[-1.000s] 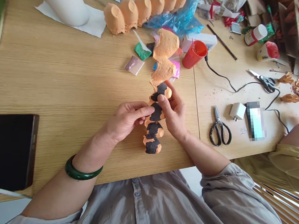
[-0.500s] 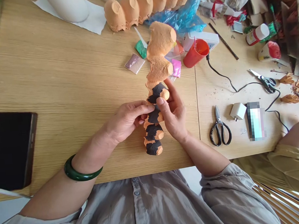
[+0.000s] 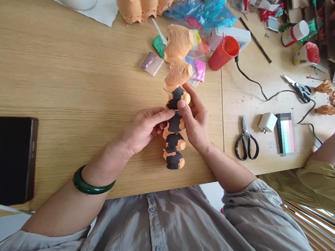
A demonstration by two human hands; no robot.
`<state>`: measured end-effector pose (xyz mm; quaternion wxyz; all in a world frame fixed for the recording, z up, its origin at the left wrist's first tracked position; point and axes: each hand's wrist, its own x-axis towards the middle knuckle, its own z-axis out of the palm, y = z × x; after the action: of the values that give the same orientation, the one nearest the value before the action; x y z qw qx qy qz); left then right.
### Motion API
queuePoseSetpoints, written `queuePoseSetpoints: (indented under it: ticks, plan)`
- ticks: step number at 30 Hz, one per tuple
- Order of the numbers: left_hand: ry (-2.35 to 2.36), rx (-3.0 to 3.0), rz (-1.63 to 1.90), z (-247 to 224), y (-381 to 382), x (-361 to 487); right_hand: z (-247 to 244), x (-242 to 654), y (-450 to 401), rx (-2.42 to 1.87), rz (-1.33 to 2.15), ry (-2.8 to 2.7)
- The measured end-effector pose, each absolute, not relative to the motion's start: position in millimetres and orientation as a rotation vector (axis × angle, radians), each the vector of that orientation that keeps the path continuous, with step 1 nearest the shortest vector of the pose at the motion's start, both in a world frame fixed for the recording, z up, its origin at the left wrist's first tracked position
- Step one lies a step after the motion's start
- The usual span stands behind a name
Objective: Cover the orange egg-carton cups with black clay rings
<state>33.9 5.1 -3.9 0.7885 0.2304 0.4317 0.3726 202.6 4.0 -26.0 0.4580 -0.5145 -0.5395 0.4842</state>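
A strip of orange moulded-pulp egg carton [image 3: 177,72] stands lengthwise between my hands, over the wooden table. Matte black patches [image 3: 175,142] cover much of its nearer bumps, and the two far bumps are plain orange. My left hand [image 3: 146,127] pinches the strip's left edge, thumb laid on a black bump and the other fingers curled partly out of sight. On the opposite side, my right hand [image 3: 196,121] is closed around the strip, thumb on the front near a black bump and fingers hidden behind. A green bangle [image 3: 92,185] circles my left forearm.
Another orange egg carton strip [image 3: 149,3] lies at the back beside blue plastic [image 3: 213,9]. Small coloured packets [image 3: 151,63] and a red cup [image 3: 223,53] sit beyond my hands. Scissors [image 3: 245,138], a charger [image 3: 267,122] and a co-worker's arm [image 3: 334,145] are rightward; a black tablet [image 3: 9,157] is left.
The view has shifted slightly, so the table items sit a little higher in the picture. The egg carton strip tilts a bit differently; both hands keep their hold at nearly the same spots.
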Motion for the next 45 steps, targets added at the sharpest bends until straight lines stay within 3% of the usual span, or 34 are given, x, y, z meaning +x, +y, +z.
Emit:
queuePoseSetpoints:
  ticks: [13,27,45]
  plan:
    - [0.88,0.729,0.808,-6.3,5.9,29.2,-36.6,207.3,12.8,-1.273,1.192,-1.305]
    - [0.854,0.536,0.805,-2.3,7.9,30.0,-47.3,209.4,19.1,-1.287,1.198,-1.254]
    - [0.976,0.867,0.796,-14.9,7.0,29.9,-46.7,211.1,19.4,-1.316,1.162,-1.199]
